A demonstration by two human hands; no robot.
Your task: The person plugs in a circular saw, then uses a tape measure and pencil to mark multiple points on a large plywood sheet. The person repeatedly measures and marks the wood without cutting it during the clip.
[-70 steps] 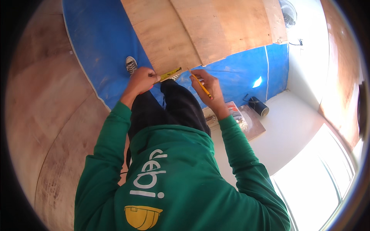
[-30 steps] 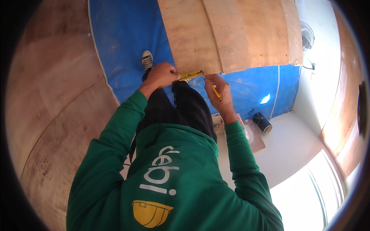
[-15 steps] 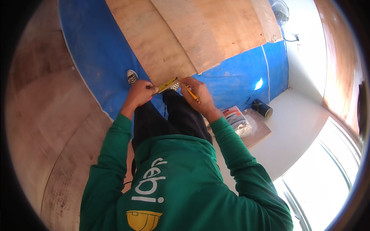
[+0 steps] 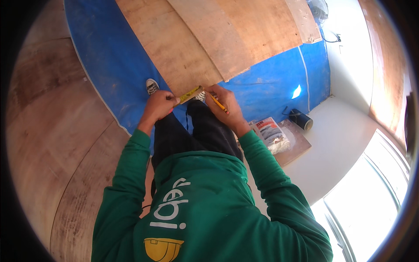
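My left hand [image 4: 159,105] is closed on a yellow tape measure [image 4: 188,94], its short blade lying along the near end of a plywood sheet [image 4: 170,56]. My right hand [image 4: 226,107] grips a yellow pencil [image 4: 219,104], its tip end close to the right end of the blade, where fingers partly hide it. My dark-trousered legs are below the hands, one sneaker [image 4: 152,86] on the blue tarp [image 4: 109,52], the other mostly hidden under the tape.
More overlapping plywood boards [image 4: 257,26] extend forward. At right lie a printed bag [image 4: 269,135] on a board [image 4: 297,148] and a dark cylinder [image 4: 300,118]. A fan [image 4: 318,11] stands by the white wall [image 4: 349,70]; wooden panels [image 4: 52,131] fill the left.
Since the oldest frame my right hand and pencil have moved nearer the tape blade's end. The view has shifted slightly; over the last half second both hands hold almost still.
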